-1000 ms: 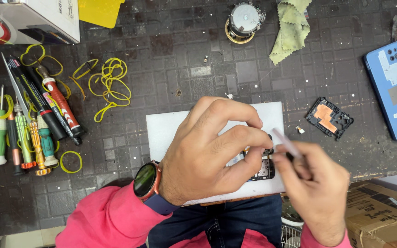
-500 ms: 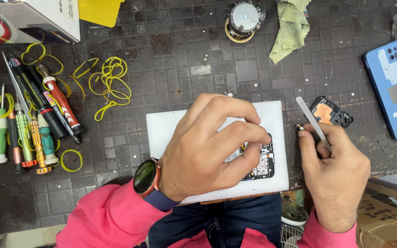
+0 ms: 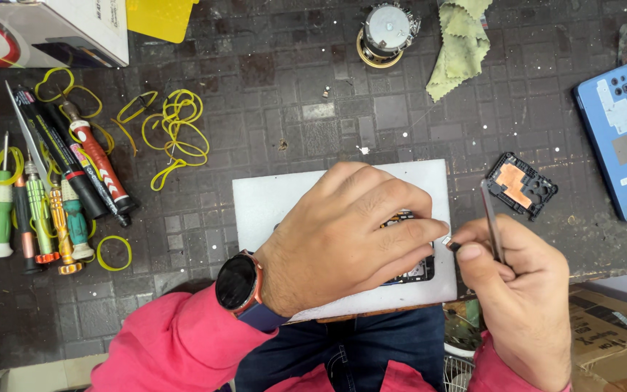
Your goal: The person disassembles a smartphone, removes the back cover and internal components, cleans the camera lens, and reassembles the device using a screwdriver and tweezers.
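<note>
My left hand (image 3: 346, 236) lies over a dark circuit board (image 3: 415, 270) on a white block (image 3: 270, 199), fingers curled down on the board and covering most of it. My right hand (image 3: 520, 283) is at the block's right edge. It grips slim metal tweezers (image 3: 491, 221) that point up and away, and its thumb pinches a tiny part (image 3: 450, 243) against my left fingertip. A round watch (image 3: 237, 283) sits on my left wrist, above a pink sleeve.
Screwdrivers (image 3: 38, 210) and pens lie at the left among yellow rubber bands (image 3: 175, 131). A small black frame with a copper patch (image 3: 520, 185) lies right of the block. A blue phone (image 3: 622, 149) is at the far right. A green cloth (image 3: 459, 47) and round metal part (image 3: 387, 29) lie at the back.
My right hand lifted the tweezers off the board and swung their tip up and to the right. It then closed back in, and its thumb now meets my left fingertip.
</note>
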